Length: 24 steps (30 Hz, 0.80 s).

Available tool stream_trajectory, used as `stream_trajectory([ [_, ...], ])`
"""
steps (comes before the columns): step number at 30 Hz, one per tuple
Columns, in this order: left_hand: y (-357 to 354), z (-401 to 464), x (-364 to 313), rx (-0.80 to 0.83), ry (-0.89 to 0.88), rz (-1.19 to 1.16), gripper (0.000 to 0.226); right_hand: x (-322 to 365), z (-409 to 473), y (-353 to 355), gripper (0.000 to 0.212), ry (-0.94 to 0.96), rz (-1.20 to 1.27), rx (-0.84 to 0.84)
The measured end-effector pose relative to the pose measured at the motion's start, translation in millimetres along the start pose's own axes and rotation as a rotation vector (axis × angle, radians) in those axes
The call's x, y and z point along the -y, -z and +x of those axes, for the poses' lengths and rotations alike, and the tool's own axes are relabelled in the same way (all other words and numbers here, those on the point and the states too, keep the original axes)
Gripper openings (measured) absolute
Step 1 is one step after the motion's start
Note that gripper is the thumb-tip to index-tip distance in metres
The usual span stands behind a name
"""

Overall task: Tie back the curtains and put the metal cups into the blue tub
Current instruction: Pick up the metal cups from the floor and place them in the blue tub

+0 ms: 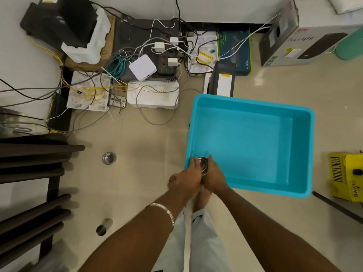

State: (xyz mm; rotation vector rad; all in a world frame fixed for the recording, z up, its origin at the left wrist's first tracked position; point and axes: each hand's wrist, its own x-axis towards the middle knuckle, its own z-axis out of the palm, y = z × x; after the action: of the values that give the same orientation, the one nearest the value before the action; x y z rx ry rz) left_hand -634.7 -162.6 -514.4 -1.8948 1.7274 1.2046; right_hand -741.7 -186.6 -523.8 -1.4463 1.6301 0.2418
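The small round stainless-steel cup (203,165) is held between both hands, left hand (189,178) and right hand (214,177), each grip curled round its side, right over the near-left rim of the rectangular blue plastic tub (306,154); my judgement is it should go forward toward 1 o'clock, past the rim, and be set low on the tub floor, not dropped. Two more steel cups stand on the tiled floor at 9 o'clock (109,158) and 7 o'clock (102,228), beside the dark wooden furniture (33,167). Open floor lies between; the tangle of cables (125,75) at 11 o'clock is well apart.
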Motion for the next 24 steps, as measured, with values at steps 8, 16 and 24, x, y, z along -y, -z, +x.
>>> stream_trajectory([
  [8,5,-16,5,-0.093,-0.06,-0.068,0.086,4,-20,5,0.089,0.003,-0.042,-0.044],
  [16,28,-51,23,-0.18,-0.107,-0.174,0.093,34,-59,26,0.08,0.056,-0.204,-0.141],
  [24,36,-108,50,-0.284,-0.002,-0.27,0.095,76,-100,24,0.079,0.216,-0.369,-0.144],
])
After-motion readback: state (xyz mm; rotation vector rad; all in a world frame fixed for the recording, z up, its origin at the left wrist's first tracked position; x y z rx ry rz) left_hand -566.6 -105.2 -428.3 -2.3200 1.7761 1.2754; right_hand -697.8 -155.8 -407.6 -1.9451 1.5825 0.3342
